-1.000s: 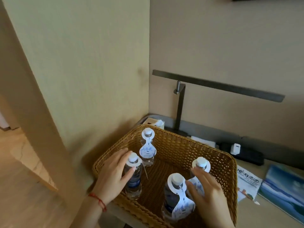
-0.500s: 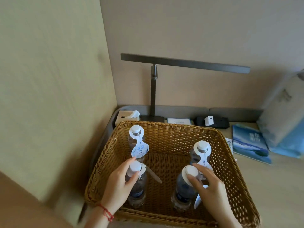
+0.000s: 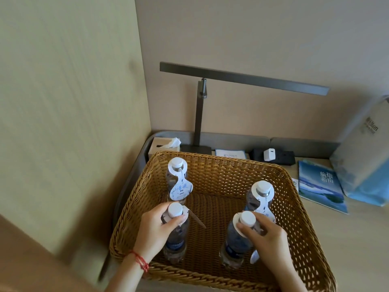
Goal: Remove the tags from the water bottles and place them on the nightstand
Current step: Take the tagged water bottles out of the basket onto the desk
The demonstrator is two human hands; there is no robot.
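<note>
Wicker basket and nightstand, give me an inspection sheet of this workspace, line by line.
Surface: pale nightstand carrying the wicker basket.
Job's things: four water bottles upright in the basket, all with tags on; far-left bottle, far-right bottle.
Clutter: tissue box, booklet, card, paper bag.
Hands: left hand grips near-left bottle at the neck; right hand pinches the tag on near-right bottle.
Cables: nothing seen; white charger in power strip.
Surroundings: desk lamp, beige walls.
</note>
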